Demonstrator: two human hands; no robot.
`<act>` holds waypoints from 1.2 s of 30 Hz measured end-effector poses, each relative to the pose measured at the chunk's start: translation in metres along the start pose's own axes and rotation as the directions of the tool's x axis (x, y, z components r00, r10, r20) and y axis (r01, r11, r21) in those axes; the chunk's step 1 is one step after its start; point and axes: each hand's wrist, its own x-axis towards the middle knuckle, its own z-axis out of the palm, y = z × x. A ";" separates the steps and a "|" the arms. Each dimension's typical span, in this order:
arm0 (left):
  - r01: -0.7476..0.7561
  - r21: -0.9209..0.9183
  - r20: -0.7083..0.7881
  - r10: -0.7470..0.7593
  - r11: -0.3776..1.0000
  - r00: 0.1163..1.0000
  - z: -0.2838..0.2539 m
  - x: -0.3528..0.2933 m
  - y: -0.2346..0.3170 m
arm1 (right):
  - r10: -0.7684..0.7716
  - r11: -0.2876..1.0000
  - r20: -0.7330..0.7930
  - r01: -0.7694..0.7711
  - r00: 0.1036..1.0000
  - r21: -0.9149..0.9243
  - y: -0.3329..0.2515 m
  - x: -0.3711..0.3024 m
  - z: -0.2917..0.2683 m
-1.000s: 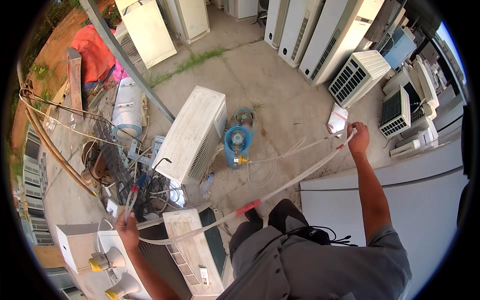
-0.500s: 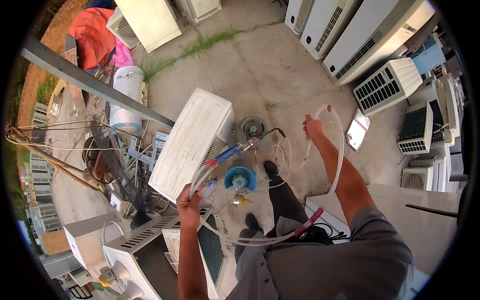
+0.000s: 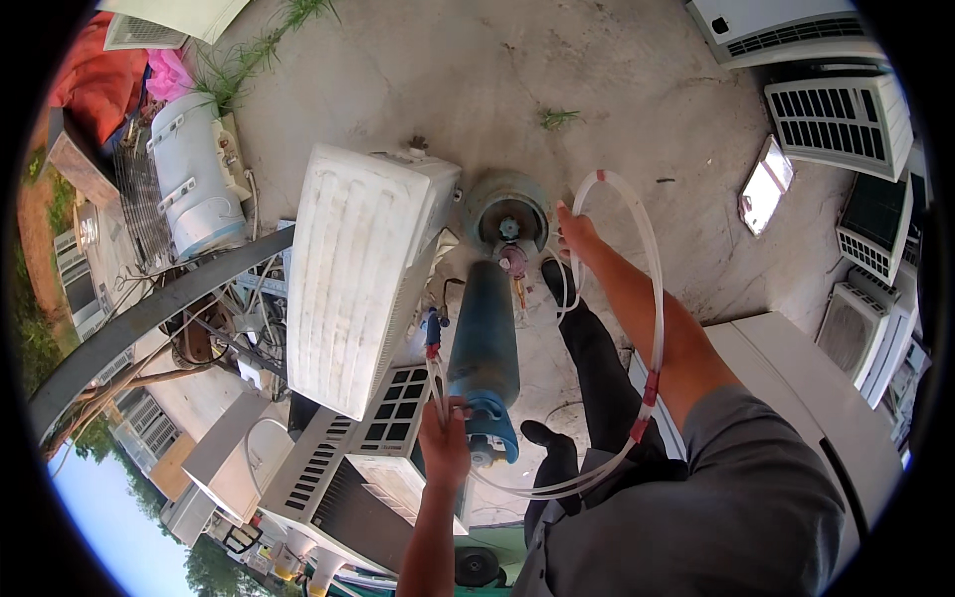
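My left hand (image 3: 445, 443) is closed around clear hose (image 3: 435, 383), beside the blue collar (image 3: 490, 423) of a tall blue-green gas cylinder (image 3: 484, 338). Above that hand stands a torch handle (image 3: 433, 328), blue with a red part, joined to the hose. From the left hand the hose (image 3: 537, 492) sweeps past my waist, then rises in a big loop (image 3: 652, 269) over my right forearm. My right hand (image 3: 577, 236) is curled on the loop's far end. Near it stands a second cylinder (image 3: 482, 214) with a valve and a regulator (image 3: 513, 262).
A white outdoor air-conditioner casing (image 3: 348, 284) stands left of the cylinders. More units (image 3: 841, 124) line the right side, with a flat shiny panel (image 3: 766, 186) on the concrete. A grey metal bar (image 3: 149, 318) crosses the left; a white tank (image 3: 194, 179) lies beyond it.
The view has shifted and tilted. The torch handle, earlier slanting over the cylinders, now stands beside the white casing. My left hand has come closer to the blue collar; my right still has the hose.
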 end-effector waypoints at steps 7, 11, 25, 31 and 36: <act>0.057 0.162 -0.100 -0.041 0.985 0.994 0.006 0.011 -0.010 | -0.095 0.991 0.113 0.082 0.989 0.108 -0.005 0.060 0.037; 0.046 0.161 -0.093 -0.031 0.986 0.995 0.006 0.011 -0.002 | -0.108 0.973 0.108 0.082 0.988 0.217 0.000 0.047 0.043; -0.201 0.256 -0.012 0.210 0.946 0.978 -0.042 -0.002 -0.049 | 0.126 0.836 -0.183 -0.005 0.975 0.549 0.122 -0.149 -0.038; -0.389 0.234 0.142 0.365 0.891 0.920 -0.037 0.001 -0.054 | 0.149 0.727 -0.337 0.128 0.930 0.674 0.218 -0.255 -0.072; -0.454 0.267 0.155 0.427 0.850 0.891 -0.029 0.018 -0.053 | 0.313 0.432 -0.303 0.149 0.900 0.889 0.297 -0.327 -0.077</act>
